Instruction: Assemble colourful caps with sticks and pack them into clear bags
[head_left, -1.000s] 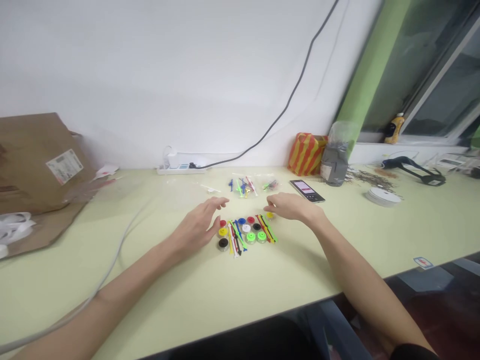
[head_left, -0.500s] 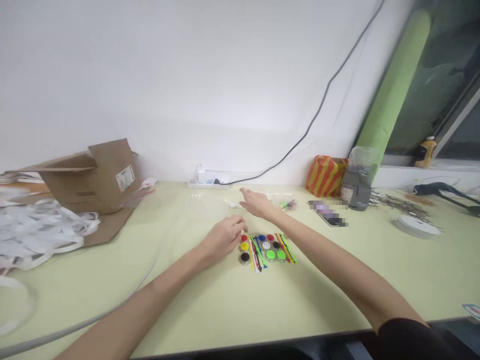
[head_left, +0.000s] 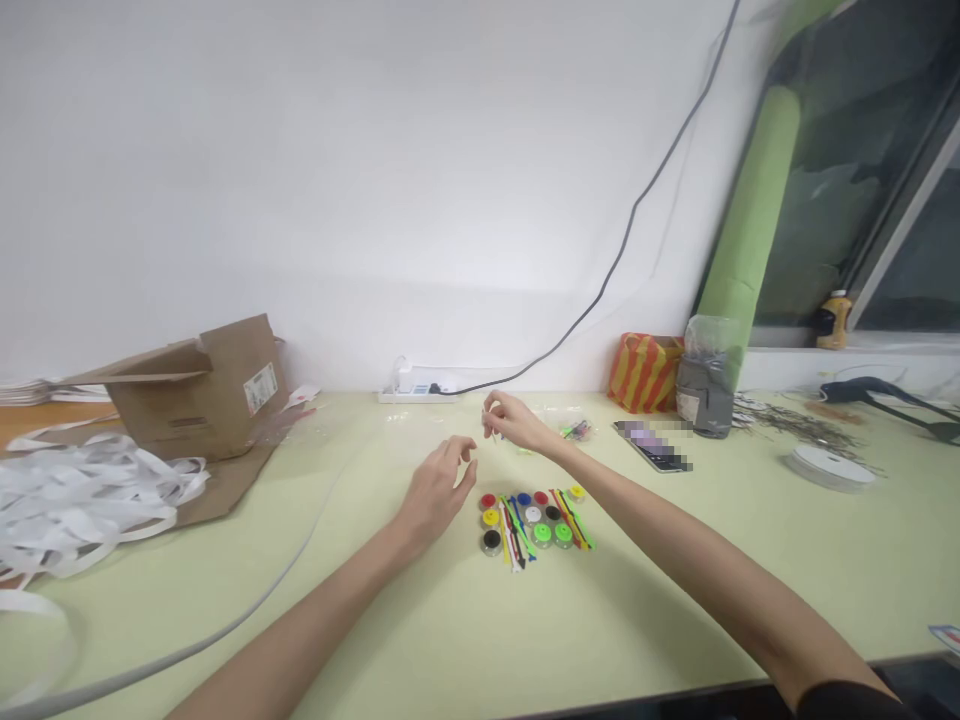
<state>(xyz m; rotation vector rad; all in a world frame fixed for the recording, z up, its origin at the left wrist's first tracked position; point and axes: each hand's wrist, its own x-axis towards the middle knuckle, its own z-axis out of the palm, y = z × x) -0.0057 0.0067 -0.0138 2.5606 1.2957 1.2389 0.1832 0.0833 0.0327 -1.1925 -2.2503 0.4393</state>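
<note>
My left hand [head_left: 436, 490] hovers over the table with thumb and fingers apart, holding nothing I can see. Farther back, my right hand [head_left: 516, 420] has its fingertips pinched together around something small and whitish that I cannot make out. Nearer to me lie several round coloured caps on clear bases, among them a black one [head_left: 491, 541], a yellow one [head_left: 490, 517] and a green one [head_left: 542, 533]. Thin coloured arrow-shaped strips [head_left: 516, 535] lie in a bundle between the caps, and a second bundle of strips [head_left: 574, 520] sits at their right.
Behind my right hand is a clear bag [head_left: 577, 430] with small coloured pieces. A phone [head_left: 654, 447], a striped bag [head_left: 645, 372] and a white spool [head_left: 831, 467] are to the right. At left stand a cardboard box [head_left: 195, 400] and white ribbon [head_left: 112, 490]. A power strip [head_left: 412, 395] is against the wall.
My right hand has gone from stretched-out fingers to a pinch. My left hand has drawn away from the caps to the left, its fingers more spread. The camera view has shifted slightly.
</note>
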